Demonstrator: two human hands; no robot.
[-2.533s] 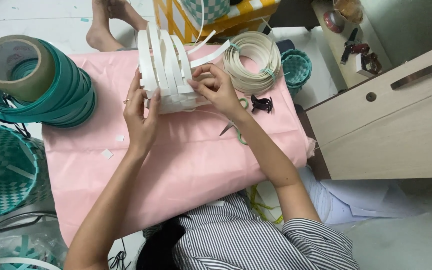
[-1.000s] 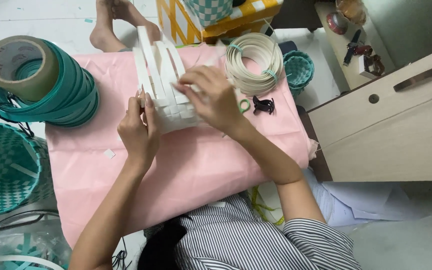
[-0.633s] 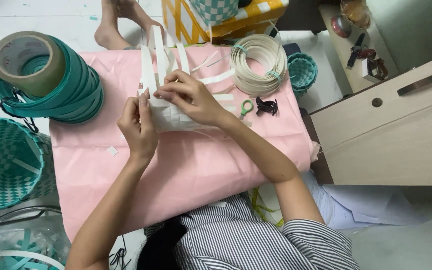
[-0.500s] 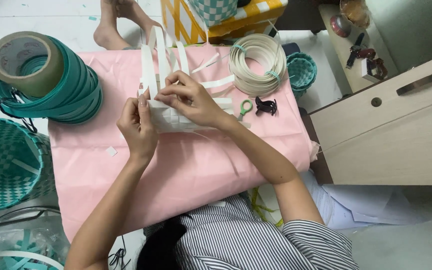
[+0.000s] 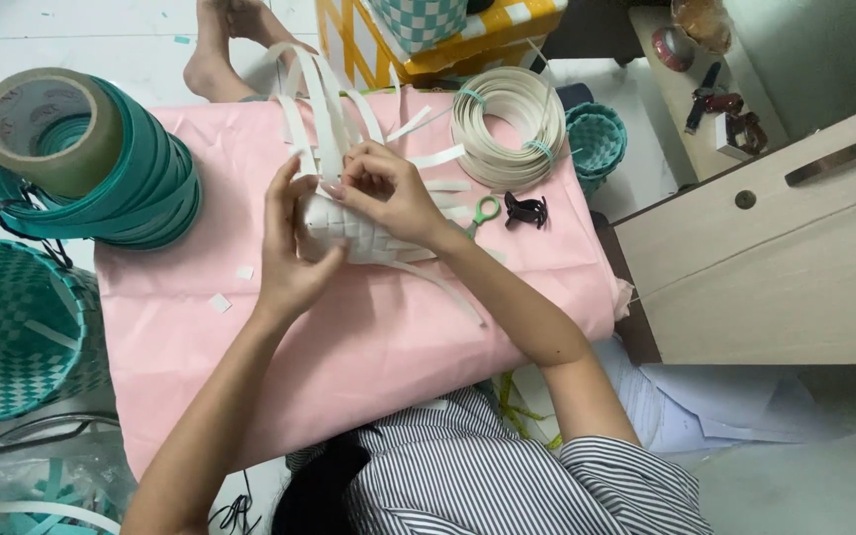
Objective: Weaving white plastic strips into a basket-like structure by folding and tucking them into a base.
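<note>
The white woven piece (image 5: 354,226) in the grip of both hands looks like smooth, flat plastic strapping with a faint sheen. Beneath it lies pink cloth (image 5: 369,337) — matt, softly creased. Beyond the grip sits a coil of cream strapping (image 5: 507,129); to its right, a pale wood-look cabinet (image 5: 775,267) — smooth, with a brushed metal handle.
</note>
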